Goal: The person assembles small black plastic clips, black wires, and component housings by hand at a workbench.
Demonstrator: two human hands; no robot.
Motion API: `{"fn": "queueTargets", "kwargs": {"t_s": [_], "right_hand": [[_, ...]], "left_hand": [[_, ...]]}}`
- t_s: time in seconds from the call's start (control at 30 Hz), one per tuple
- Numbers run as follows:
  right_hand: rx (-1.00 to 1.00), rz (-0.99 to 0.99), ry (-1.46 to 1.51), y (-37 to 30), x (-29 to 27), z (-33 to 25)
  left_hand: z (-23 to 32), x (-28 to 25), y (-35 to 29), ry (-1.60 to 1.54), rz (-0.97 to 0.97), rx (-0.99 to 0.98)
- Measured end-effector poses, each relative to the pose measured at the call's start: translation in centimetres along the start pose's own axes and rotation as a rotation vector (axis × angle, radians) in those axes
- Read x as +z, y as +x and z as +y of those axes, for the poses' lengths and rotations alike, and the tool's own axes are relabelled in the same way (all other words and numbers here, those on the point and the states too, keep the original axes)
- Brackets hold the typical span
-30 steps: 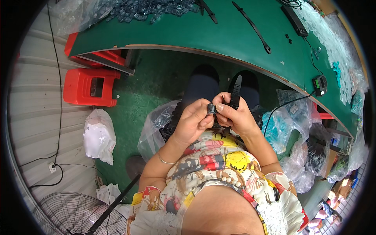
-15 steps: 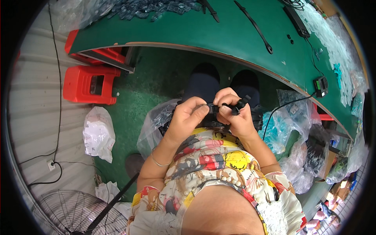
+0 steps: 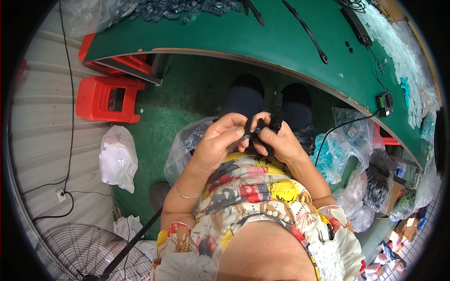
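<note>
My left hand (image 3: 224, 139) and my right hand (image 3: 276, 139) meet in front of my chest, below the edge of the green table (image 3: 225, 35). Both pinch the same black strap (image 3: 275, 120), which sticks up between my fingers. My left fingertips press on its lower end, where a small dark piece sits; I cannot tell its shape. My right thumb and fingers wrap the strap from the other side. Below my hands is my patterned, colourful top (image 3: 248, 187).
On the table lie two more black straps (image 3: 307, 30), a heap of dark small parts (image 3: 178, 9) and a small black device (image 3: 385, 103) on a cable. Clear plastic bags (image 3: 349, 140) sit at both sides. Red stools (image 3: 108, 98), a white bag (image 3: 117, 157) and a fan (image 3: 84, 253) stand left.
The strap stood tall in my right hand, then dropped low between both hands, and now it points up again. My hands stay pressed together in the same place.
</note>
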State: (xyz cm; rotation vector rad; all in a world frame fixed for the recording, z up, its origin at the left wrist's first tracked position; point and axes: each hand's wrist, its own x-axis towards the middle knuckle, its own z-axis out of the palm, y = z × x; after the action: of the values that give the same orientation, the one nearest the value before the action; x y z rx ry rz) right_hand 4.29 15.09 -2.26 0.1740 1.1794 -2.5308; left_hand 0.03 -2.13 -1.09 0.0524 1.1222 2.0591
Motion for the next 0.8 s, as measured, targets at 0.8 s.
{"fn": "queueTargets", "kwargs": {"t_s": [0.8], "right_hand": [[-0.594,-0.057,-0.727,0.5,0.2,0.5]], "left_hand": [[-0.4,0.1,-0.8,0.024,-0.016,-0.136]]}}
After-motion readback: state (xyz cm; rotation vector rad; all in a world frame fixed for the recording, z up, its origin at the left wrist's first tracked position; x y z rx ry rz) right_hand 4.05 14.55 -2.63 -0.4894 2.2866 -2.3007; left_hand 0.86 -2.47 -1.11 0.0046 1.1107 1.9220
